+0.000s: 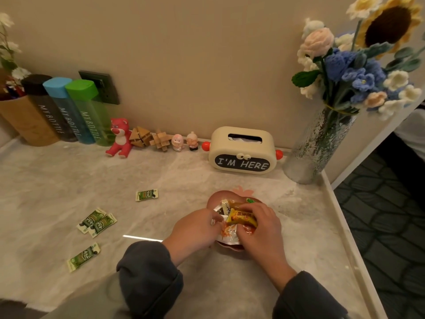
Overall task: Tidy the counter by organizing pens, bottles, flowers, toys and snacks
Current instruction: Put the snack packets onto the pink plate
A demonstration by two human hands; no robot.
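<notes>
A pink fruit-shaped dish (212, 199) near the counter's front holds several snack packets. My right hand (262, 229) grips a yellow-orange snack packet (241, 217) over the dish. My left hand (195, 229) pinches a white and orange packet (226, 233) at the dish's left side. Green snack packets lie loose on the counter: one in the middle (146, 195), a touching pair (97, 222) further left, and one (83, 257) near the front.
Along the wall stand three "MY BOTTLE" bottles (69, 111), a pen holder (25, 120), a red bear toy (119, 138), wooden puzzles (149, 138), two small figurines (185, 141), a tissue box (242, 151) and a vase of knitted flowers (319, 139). The counter's right edge (345, 215) drops to the floor.
</notes>
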